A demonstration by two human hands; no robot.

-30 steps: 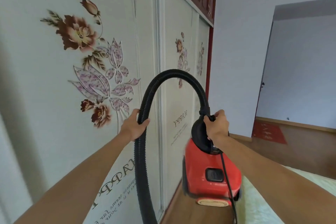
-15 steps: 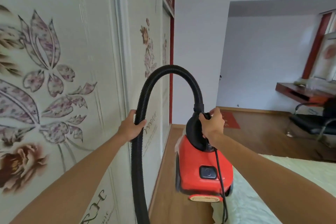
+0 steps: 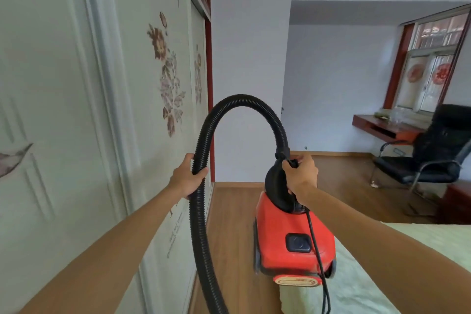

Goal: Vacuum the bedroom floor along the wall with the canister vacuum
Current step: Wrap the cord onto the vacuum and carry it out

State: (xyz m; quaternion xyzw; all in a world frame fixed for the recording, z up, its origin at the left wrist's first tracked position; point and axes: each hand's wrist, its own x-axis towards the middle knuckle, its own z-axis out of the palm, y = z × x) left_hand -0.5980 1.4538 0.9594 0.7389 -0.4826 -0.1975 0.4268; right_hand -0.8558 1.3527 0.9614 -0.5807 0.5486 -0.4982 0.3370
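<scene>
Hanging beneath the right grip (image 3: 302, 176) is the vacuum (image 3: 293, 245).

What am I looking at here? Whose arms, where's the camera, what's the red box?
There is no robot. A person wears one wide-angle camera on the head, looking forward and down, so the two bare arms are their own.

The left hand grips the black ribbed plastic hose, which arches over to the red plastic canister vacuum. The right hand grips the vacuum by its black top. It seems lifted rather than resting. A black power cord hangs down it.

On the left is a white wardrobe with flower-printed sliding doors. Below are the brown wood floor and a pale green bed cover. Farther off are a black office chair and a red-brown wall desk.
</scene>
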